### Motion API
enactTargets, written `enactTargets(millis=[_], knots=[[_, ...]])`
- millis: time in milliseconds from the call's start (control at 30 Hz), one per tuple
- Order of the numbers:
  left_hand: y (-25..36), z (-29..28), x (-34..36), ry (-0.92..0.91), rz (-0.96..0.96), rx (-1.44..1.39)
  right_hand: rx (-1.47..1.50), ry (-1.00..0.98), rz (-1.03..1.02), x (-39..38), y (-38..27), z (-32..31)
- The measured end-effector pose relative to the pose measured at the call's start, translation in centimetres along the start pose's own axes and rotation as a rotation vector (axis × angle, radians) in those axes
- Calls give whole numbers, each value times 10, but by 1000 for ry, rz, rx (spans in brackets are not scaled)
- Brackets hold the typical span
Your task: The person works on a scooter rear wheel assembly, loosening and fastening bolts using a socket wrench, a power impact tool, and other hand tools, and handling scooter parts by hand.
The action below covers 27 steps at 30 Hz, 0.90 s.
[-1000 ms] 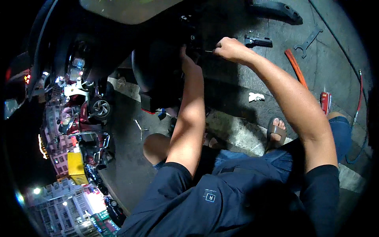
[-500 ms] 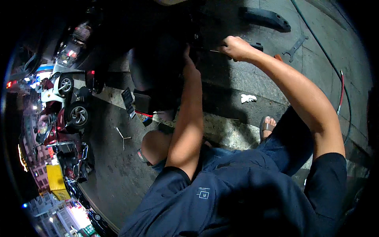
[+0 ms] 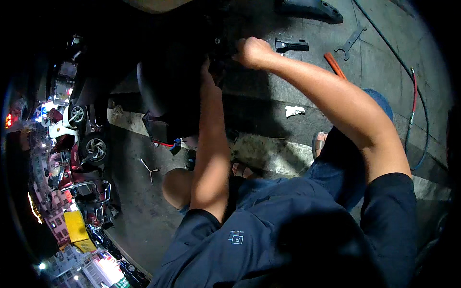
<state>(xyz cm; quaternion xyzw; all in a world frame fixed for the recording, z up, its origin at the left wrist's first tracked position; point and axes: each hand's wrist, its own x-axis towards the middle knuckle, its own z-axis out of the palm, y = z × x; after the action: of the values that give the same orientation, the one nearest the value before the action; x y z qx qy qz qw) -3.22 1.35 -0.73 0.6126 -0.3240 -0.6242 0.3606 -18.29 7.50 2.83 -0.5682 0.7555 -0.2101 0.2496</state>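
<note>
Both hands, right (image 3: 253, 50) fisted, left (image 3: 207, 72) grip unclear, press into a dark scooter body (image 3: 168, 91); wrench (image 3: 352, 42) lies beyond.

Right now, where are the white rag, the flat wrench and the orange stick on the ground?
white rag (image 3: 294, 111), head view, middle of the cloth
flat wrench (image 3: 351, 42), head view, its handle
orange stick (image 3: 334, 65), head view, mid-length

A flat wrench (image 3: 354, 40) and white rag (image 3: 294, 111) lie on pavement (image 3: 269, 101).
</note>
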Motion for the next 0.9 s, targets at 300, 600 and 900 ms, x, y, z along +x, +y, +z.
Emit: enactTargets(millis=[300,600,900], knots=[[3,1,-8,-50,33,76,-30,-50,0,14,4,0],[-15,-5,33,-40,-41,44,-105,-73,-72,23,8,5],[-16,-11,31,-108,123,13,-45,-32,-236,26,3,21]])
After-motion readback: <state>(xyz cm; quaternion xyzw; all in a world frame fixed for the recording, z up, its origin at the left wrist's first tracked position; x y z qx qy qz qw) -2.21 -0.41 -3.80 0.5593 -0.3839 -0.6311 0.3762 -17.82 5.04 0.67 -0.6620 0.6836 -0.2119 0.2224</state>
